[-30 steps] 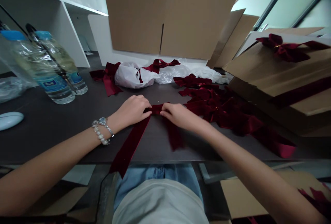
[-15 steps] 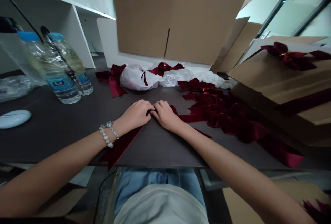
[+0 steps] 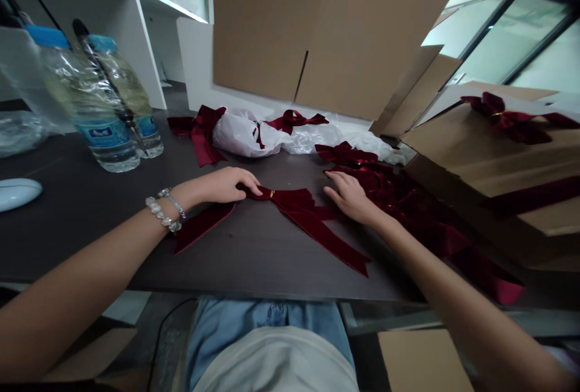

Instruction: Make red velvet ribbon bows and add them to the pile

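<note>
A dark red velvet bow [image 3: 294,199] with a gold band at its centre lies on the dark desk, its two tails spread left and right. My left hand [image 3: 226,185], with bracelets at the wrist, is closed on the bow's left loop. My right hand [image 3: 348,196] is off this bow, its fingers apart and stretched out. It hovers over or rests at the near-left edge of a pile of red bows [image 3: 399,199]; whether it touches them I cannot tell.
Two water bottles [image 3: 106,138] and a white mouse [image 3: 18,194] stand left. White plastic bags [image 3: 249,132] with red bows lie along the back before a cardboard sheet [image 3: 335,29]. A cardboard box [image 3: 498,168] with a bow on top is at right. The desk edge faces me.
My right hand has let go of the bow and moved right, towards the pile. My left hand has shifted slightly left, and the bow's gold centre now shows.
</note>
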The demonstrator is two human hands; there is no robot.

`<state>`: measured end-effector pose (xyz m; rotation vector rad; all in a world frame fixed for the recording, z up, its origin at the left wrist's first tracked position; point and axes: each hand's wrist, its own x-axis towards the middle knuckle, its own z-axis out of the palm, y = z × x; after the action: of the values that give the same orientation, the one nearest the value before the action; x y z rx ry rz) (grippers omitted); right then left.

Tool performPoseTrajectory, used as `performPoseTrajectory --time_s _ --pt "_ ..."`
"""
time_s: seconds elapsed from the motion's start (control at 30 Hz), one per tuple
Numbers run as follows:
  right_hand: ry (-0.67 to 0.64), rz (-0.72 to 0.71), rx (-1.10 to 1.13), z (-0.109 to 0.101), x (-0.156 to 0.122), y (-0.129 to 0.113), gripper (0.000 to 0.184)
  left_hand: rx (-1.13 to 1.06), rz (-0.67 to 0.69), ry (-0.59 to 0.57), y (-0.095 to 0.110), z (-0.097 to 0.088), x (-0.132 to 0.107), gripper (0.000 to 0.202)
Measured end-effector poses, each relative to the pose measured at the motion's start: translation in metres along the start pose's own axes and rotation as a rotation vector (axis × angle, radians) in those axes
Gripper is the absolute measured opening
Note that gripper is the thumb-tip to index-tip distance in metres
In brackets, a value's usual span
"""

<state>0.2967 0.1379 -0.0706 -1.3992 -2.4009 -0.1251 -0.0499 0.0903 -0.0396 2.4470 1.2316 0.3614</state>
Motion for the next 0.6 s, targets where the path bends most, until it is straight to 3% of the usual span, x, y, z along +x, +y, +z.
performPoseTrajectory --time_s 0.13,0.23,0.3,0.33,0.37,0.47,0.53,0.6 --pt "-0.045 -0.042 -0.196 -0.013 -0.021 0.064 0.044 0.019 -0.030 -0.067 0.004 -0.006 -0.003 0.061" --pt "-0.242 -0.025 -0.395 -0.038 -0.002 0.068 0.042 0.025 -0.039 -0.072 0.009 -0.007 -0.005 0.064" --pt "-0.429 0.043 -0.460 -0.052 0.030 0.042 0.029 0.029 -0.036 -0.034 0.012 -0.005 -0.005 0.059" --pt "-0.445 0.027 -0.439 -0.056 0.050 0.022 0.024 0.033 -0.029 -0.006 0.013 -0.004 -0.004 0.055" --pt "-0.432 -0.003 -0.396 -0.058 0.072 0.000 0.024 0.038 -0.020 0.023 0.013 -0.002 -0.004 0.051" --pt "-0.074 -0.158 -0.100 -0.046 0.134 -0.071 0.031 0.063 0.010 0.083 0.015 0.004 -0.001 0.042" --pt "-0.080 -0.147 -0.038 -0.027 0.166 -0.109 0.034 0.084 0.015 0.103 0.016 0.007 0.000 0.041" --pt "-0.219 -0.060 -0.080 -0.007 0.187 -0.134 0.035 0.103 0.013 0.112 0.017 0.008 0.000 0.041"
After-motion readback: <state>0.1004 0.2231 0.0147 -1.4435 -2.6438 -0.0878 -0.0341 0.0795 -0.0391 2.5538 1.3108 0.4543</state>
